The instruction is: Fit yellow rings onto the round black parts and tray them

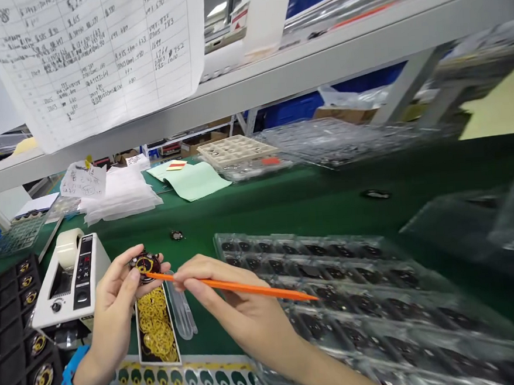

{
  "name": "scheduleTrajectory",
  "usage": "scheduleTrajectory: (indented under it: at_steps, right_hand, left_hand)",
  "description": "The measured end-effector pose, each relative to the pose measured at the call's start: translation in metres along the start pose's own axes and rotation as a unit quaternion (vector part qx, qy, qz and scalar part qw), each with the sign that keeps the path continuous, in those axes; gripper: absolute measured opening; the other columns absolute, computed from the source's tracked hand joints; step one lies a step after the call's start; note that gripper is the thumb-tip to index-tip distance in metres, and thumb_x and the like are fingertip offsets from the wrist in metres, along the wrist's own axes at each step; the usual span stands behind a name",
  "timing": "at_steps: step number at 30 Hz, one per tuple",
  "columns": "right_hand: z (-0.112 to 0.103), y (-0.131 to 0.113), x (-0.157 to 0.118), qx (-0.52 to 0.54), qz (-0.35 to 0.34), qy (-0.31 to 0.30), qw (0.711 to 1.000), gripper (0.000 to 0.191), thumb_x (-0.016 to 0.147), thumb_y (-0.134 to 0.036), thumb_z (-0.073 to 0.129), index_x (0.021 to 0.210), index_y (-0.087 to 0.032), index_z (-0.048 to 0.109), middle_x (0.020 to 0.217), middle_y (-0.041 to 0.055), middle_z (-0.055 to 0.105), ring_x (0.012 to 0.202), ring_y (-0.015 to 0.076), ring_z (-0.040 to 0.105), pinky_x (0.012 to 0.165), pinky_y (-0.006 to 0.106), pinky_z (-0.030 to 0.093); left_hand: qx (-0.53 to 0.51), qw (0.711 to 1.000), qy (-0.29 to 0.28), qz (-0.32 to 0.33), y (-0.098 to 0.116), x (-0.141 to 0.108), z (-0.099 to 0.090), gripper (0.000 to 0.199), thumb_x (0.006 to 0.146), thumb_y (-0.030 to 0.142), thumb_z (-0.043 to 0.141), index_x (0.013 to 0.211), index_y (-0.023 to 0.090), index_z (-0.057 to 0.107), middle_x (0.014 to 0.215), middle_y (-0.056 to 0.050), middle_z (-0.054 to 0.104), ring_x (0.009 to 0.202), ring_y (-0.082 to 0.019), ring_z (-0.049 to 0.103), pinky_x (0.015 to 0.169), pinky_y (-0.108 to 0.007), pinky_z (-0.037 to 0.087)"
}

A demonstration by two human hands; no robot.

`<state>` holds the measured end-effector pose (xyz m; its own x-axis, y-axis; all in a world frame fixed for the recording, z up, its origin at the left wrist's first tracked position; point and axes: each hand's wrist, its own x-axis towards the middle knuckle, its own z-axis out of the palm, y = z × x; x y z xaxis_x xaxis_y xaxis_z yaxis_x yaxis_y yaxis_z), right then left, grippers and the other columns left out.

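My left hand (pixel 121 284), with a blue band (pixel 78 375) at the wrist, is closed around a small round black part (pixel 153 262) that carries a yellow ring-shaped piece. Between thumb and fingers, my right hand (pixel 243 311) grips a thin orange plastic stick (pixel 250 287), pointed at its rear end. The stick's front tip touches or nearly touches the yellow piece; contact is too small to tell. Below the hands lies a white box (pixel 179 353) of yellow rings (pixel 154 328). Under it is a sheet of yellow and dark green stickers (pixel 208 380).
A white tape dispenser (pixel 93 268) stands left, beside a black compartment tray (pixel 7 345) holding several round parts. Clear plastic trays (pixel 334 287) of dark parts cover the right side. A grey shelf beam (pixel 319 71) crosses above, with a handwritten sheet (pixel 111 56) hanging from it.
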<state>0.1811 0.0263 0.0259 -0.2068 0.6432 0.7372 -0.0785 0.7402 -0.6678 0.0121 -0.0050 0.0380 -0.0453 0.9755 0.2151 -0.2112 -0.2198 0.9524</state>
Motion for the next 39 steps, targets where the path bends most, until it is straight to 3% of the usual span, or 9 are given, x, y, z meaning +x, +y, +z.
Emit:
scheduleTrajectory:
  at_steps: [7,15,17,20,23,28,31,35,39]
  right_hand:
    - [-0.004,0.028,-0.001,0.015,-0.129,-0.076,0.989,0.018,0.093,-0.011,0.053,0.098,-0.018,0.068,0.086,0.0073,0.073,0.082,0.0159,0.069,0.071,0.027,0.059]
    - [-0.008,0.031,0.003,-0.171,-0.311,-0.159,0.921,0.017,0.094,-0.007,0.048,0.097,-0.013,0.063,0.087,0.0103,0.074,0.088,0.0199,0.071,0.072,0.029,0.059]
    - [-0.007,0.028,0.002,-0.157,-0.292,-0.127,0.935,0.016,0.093,-0.008,0.05,0.099,-0.014,0.064,0.085,0.0097,0.075,0.084,0.0181,0.072,0.072,0.027,0.06]
    - [-0.003,0.024,-0.003,-0.101,-0.181,-0.025,0.978,0.02,0.09,-0.008,0.056,0.102,-0.019,0.067,0.082,0.0049,0.075,0.076,0.0147,0.071,0.069,0.024,0.06]
    - [0.002,0.023,-0.007,-0.078,-0.095,0.052,0.991,0.024,0.086,-0.006,0.059,0.098,-0.023,0.071,0.082,0.0024,0.076,0.071,0.016,0.072,0.063,0.027,0.061]
    - [0.01,0.03,-0.009,-0.09,-0.1,0.074,0.988,0.028,0.085,-0.004,0.058,0.1,-0.024,0.072,0.084,0.0026,0.076,0.072,0.0168,0.072,0.066,0.029,0.062]
    - [0.012,0.036,-0.009,-0.149,-0.19,0.038,0.97,0.026,0.086,-0.001,0.055,0.102,-0.017,0.068,0.085,0.0075,0.075,0.079,0.0178,0.072,0.07,0.03,0.063]
    - [0.008,0.04,-0.009,-0.266,-0.312,-0.03,0.911,0.017,0.088,-0.003,0.052,0.098,-0.009,0.065,0.088,0.0153,0.075,0.083,0.0226,0.072,0.073,0.034,0.064]
    - [0.001,0.039,-0.006,-0.317,-0.35,-0.093,0.876,0.019,0.09,-0.003,0.047,0.095,-0.006,0.065,0.09,0.0179,0.075,0.083,0.0262,0.072,0.072,0.037,0.064]
  left_hand:
    - [-0.016,0.997,0.015,-0.071,0.0,0.006,-0.009,0.033,0.087,0.031,0.067,0.118,0.022,0.067,0.101,-0.007,0.076,0.1,-0.024,0.071,0.084,-0.032,0.061]
    - [-0.047,0.993,0.028,-0.108,0.0,0.012,-0.008,0.032,0.084,0.027,0.069,0.115,0.017,0.067,0.095,-0.008,0.077,0.095,-0.026,0.073,0.085,-0.034,0.061]
    - [-0.044,0.994,0.026,-0.101,-0.003,0.013,-0.008,0.033,0.085,0.026,0.068,0.117,0.017,0.065,0.095,-0.007,0.077,0.097,-0.025,0.072,0.086,-0.033,0.06]
    - [-0.042,0.996,0.011,-0.083,-0.009,0.011,-0.006,0.035,0.086,0.024,0.067,0.12,0.018,0.062,0.097,-0.006,0.076,0.101,-0.024,0.071,0.088,-0.032,0.06]
    - [-0.045,0.996,-0.011,-0.072,-0.015,0.008,-0.001,0.037,0.086,0.023,0.068,0.121,0.019,0.06,0.105,-0.006,0.075,0.107,-0.023,0.068,0.091,-0.034,0.059]
    - [-0.05,0.997,-0.013,-0.065,-0.023,0.005,0.004,0.039,0.085,0.025,0.068,0.122,0.018,0.058,0.11,-0.008,0.073,0.111,-0.024,0.066,0.094,-0.037,0.058]
    - [-0.053,0.996,0.004,-0.074,-0.023,0.005,0.005,0.041,0.083,0.024,0.069,0.122,0.017,0.058,0.109,-0.009,0.074,0.111,-0.025,0.066,0.093,-0.036,0.058]
    - [-0.059,0.993,0.017,-0.103,-0.019,0.006,0.005,0.039,0.082,0.023,0.067,0.12,0.017,0.061,0.104,-0.008,0.075,0.105,-0.024,0.069,0.082,-0.028,0.06]
    - [-0.06,0.99,0.024,-0.122,-0.019,0.011,0.002,0.036,0.08,0.022,0.068,0.115,0.017,0.066,0.1,-0.008,0.076,0.101,-0.024,0.07,0.078,-0.026,0.06]
